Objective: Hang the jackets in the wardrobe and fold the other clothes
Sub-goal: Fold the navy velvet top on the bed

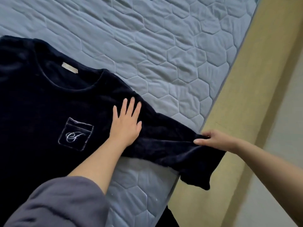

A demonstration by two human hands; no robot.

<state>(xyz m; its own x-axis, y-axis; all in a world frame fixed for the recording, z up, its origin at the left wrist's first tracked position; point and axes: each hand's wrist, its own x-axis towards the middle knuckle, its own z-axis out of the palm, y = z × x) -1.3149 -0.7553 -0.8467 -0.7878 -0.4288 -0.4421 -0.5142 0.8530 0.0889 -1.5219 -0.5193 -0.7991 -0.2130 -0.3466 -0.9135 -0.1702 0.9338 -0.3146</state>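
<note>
Pressing: left hand (126,122), fingers straight, flat on sweater (41,104).
Pinching: right hand (213,139), fingers closed on sleeve (172,145).
Lying: sweater spread on bed (180,54).

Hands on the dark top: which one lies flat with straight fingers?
The left hand, pressing flat near the shoulder of the dark top. The right hand instead pinches the sleeve.

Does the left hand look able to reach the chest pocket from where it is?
Probably yes: the left hand lies flat on the navy top right beside the chest pocket, nothing between them, and the right hand pinches the sleeve well clear.
</note>
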